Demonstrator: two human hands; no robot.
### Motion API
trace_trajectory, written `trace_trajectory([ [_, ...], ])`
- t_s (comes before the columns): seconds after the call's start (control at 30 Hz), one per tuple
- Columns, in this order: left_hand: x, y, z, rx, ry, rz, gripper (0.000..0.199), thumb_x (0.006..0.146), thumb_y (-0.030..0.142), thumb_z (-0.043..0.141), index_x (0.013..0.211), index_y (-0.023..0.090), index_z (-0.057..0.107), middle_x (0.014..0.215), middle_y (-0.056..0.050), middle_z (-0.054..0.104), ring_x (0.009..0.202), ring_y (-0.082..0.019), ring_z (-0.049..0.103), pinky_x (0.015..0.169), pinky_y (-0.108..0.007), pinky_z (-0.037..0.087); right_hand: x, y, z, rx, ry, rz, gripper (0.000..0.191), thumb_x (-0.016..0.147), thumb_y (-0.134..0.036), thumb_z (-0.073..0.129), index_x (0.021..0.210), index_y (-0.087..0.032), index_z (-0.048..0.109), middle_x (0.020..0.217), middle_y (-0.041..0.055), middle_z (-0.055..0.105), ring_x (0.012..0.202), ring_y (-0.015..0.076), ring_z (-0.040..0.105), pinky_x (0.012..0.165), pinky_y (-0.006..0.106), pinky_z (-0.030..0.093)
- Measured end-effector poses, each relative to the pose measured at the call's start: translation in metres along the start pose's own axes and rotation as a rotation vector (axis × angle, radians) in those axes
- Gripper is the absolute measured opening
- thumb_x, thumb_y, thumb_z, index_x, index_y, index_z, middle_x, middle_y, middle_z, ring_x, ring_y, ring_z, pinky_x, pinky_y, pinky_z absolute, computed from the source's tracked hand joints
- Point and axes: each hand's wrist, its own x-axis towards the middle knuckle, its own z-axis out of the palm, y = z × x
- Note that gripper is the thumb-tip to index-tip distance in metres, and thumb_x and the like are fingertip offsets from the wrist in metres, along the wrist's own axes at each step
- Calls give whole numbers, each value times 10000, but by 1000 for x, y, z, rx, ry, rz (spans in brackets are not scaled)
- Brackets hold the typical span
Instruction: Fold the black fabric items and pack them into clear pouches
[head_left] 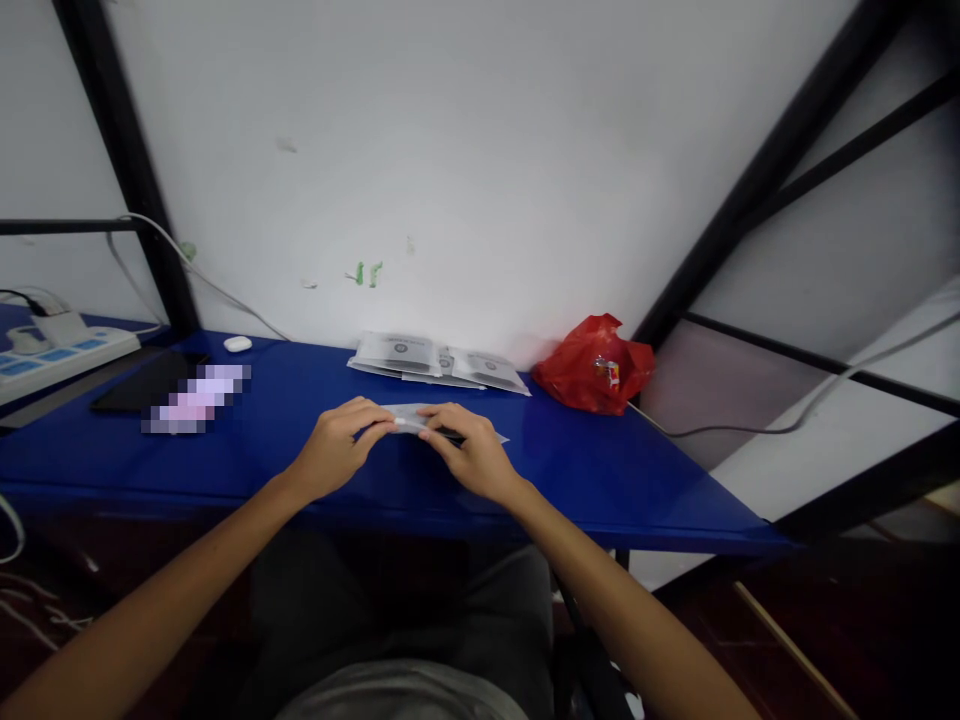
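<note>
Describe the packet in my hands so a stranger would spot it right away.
Start at the blue table against the white wall. In front of the flat printed packets lying by that wall is a whitish packet, gripped by your left hand and right hand. Unlike its neighbours, it is the only one being held.

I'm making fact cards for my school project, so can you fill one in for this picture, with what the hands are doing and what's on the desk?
Left hand: pinching one end of a pale packet
Right hand: fingers on the same packet
Desk: blue, against a white wall
Behind the hands: more pale packets, overlapping
Right of those: red plastic bag, contents mostly hidden
Back left: small white rounded object
Far left: power strip with plugs in it
Can't tell: what's inside the packets
</note>
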Motion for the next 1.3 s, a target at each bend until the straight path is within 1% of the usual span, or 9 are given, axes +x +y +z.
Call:
trace_trajectory([
  [0.2,3,8,3,103,-24,91,220,918,215,470,828,180,667,787,-14,702,750,-134,613,744,-274,499,5,-9,-7,-47,2,-82,161,842,-253,595,985,-194,640,1074,85,669,1024,184,606,905,371,485],
  [0.4,6,17,6,151,-46,138,247,927,189,444,825,179,670,773,-4,705,734,-131,616,726,-261,495,9,-15,-15,-49,-81,-94,112,865,-231,562,924,-206,654,1075,59,662,1015,164,605,900,360,491],
  [0.6,5,16,8,205,-71,147,256,923,176,437,791,175,655,741,-8,690,697,-136,597,698,-266,485,6,-14,-15,-104,-119,-135,128,878,-214,523,926,-187,639,1109,83,643,1001,176,598,872,361,492],
  [0.73,6,9,2,218,-5,128,250,916,165,440,770,171,642,746,-14,684,705,-137,587,710,-269,478,-2,-1,-16,-198,-121,-120,132,881,-204,514,927,-190,637,1115,79,647,1011,187,592,879,371,480],
  [0.87,1,-1,-6,181,42,30,215,909,197,464,768,185,625,742,-6,669,703,-135,586,711,-269,476,-10,10,-23,-316,-123,-96,132,880,-211,520,923,-196,643,1131,87,643,1004,200,592,865,393,476],
  [0.97,-3,-6,-10,155,-15,-60,159,901,235,493,818,186,619,747,-4,645,711,-136,581,700,-264,474,-11,9,-27,-408,-143,-116,140,882,-210,514,916,-201,650,1142,90,639,1019,211,584,869,403,464],
  [1.03,-5,-6,-10,146,-87,-61,152,908,248,489,857,184,617,787,-9,647,749,-139,578,722,-269,470,-10,4,-28,-454,-151,-138,145,882,-208,511,917,-201,651,1154,90,634,1031,218,578,869,405,455],
  [1.17,-2,1,-7,185,-240,51,202,937,249,439,882,189,623,835,-14,658,785,-145,569,744,-281,463,-6,-7,-26,-495,-161,-161,140,871,-196,515,909,-194,649,1165,89,629,1027,224,574,862,404,447],
  [1.3,2,8,-1,269,-255,126,251,949,245,403,853,181,626,797,-17,651,733,-143,559,711,-281,453,-2,-14,-21,-494,-164,-162,124,849,-175,539,910,-181,647,1130,95,644,1008,224,579,847,391,452],
])
